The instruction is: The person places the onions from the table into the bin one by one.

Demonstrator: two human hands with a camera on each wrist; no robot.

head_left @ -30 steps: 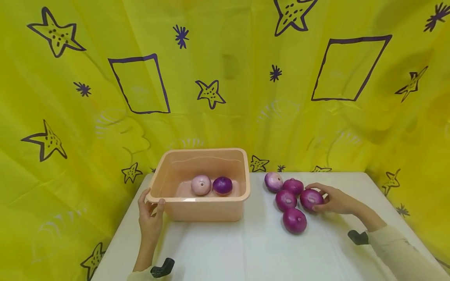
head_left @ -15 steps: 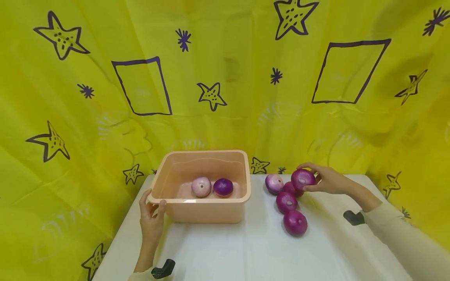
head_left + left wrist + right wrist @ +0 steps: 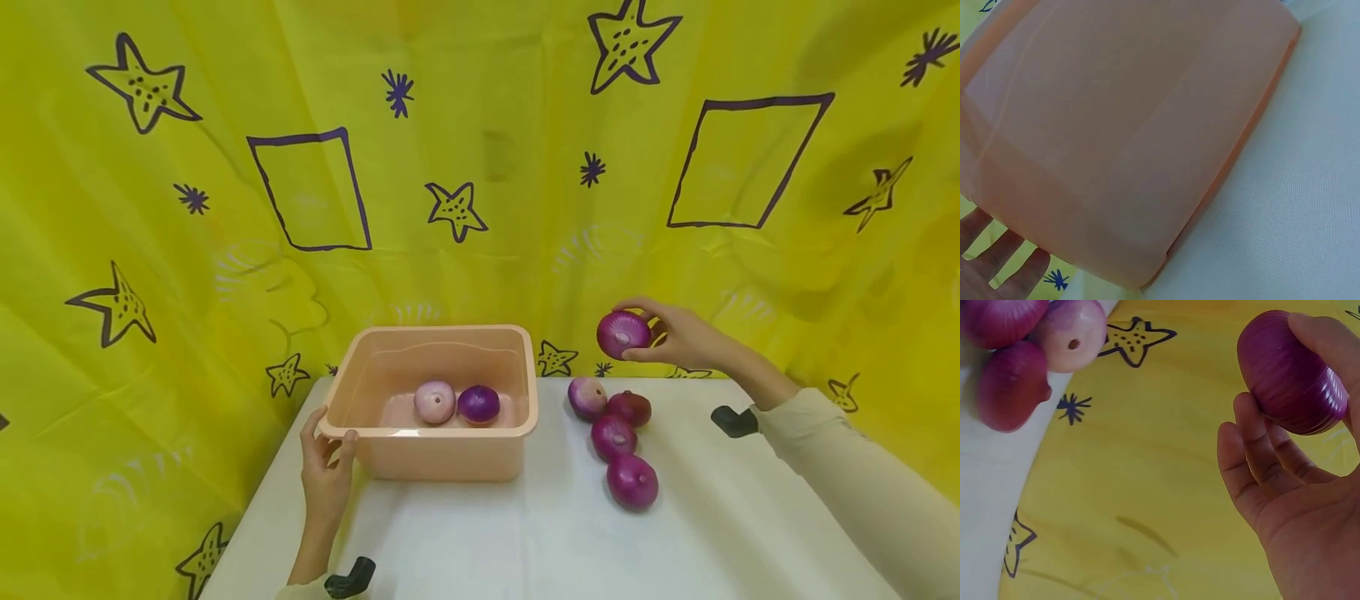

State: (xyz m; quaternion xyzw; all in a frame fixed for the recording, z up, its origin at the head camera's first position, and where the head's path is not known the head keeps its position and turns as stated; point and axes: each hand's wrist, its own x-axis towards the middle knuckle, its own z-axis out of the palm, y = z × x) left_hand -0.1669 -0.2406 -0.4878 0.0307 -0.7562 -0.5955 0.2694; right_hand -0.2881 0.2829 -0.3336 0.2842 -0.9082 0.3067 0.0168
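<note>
In the head view my right hand holds a purple onion in the air above the back of the table. The right wrist view shows that onion pinched between thumb and fingers. My left hand grips the near left corner of a peach plastic bin. Inside the bin lie a pale pink onion and a dark purple onion. In the left wrist view, fingers touch the bin's wall; the thumb is out of that view.
Right of the bin, several onions lie close together on the white table: a pale one, a dark red one and purple ones. A yellow curtain with drawn stars hangs behind the table.
My right hand has lifted the purple onion from the right side of the group and moved it up and left. The left hand keeps its place on the bin.
</note>
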